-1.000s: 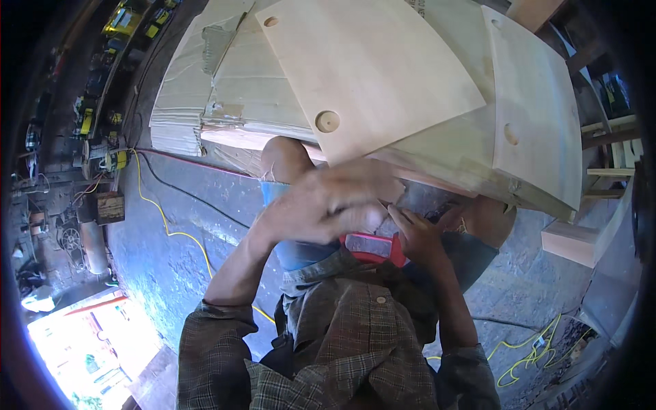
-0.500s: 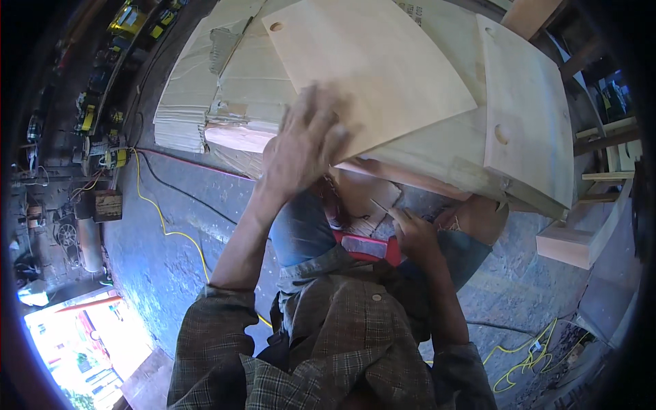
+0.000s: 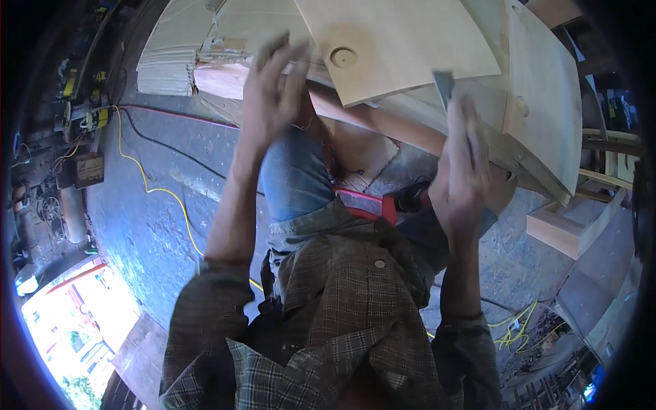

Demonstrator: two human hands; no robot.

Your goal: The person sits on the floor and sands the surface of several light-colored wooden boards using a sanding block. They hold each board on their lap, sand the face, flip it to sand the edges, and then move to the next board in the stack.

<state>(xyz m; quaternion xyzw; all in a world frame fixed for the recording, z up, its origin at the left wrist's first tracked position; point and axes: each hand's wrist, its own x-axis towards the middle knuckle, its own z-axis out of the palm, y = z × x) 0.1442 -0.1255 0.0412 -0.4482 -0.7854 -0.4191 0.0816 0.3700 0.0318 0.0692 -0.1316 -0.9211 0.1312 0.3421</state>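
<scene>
My right hand [image 3: 461, 174] grips a thin tool with a flat grey blade that widens at its tip, a putty knife [image 3: 443, 83] by its shape. The blade points up over the near edge of a pale wooden panel [image 3: 417, 41]. That panel has a round recess [image 3: 343, 57] near its near left corner. My left hand [image 3: 270, 102], blurred by motion, hangs left of the panel with fingers apart and nothing in it. A red plastic object [image 3: 388, 208], partly hidden, lies low between my legs.
Torn cardboard [image 3: 164, 72] lies beneath the panel, left of it. A second panel [image 3: 543, 96] with round recesses rests at the right. A wooden frame piece [image 3: 553, 232] stands on the right. A yellow cord [image 3: 167, 191] crosses the floor at left; more cord [image 3: 516, 328] lies tangled at right.
My left hand has come off the panel's near left corner, uncovering the recess. My right hand has risen from beside the red object to the panel's edge with the putty knife. The view has shifted.
</scene>
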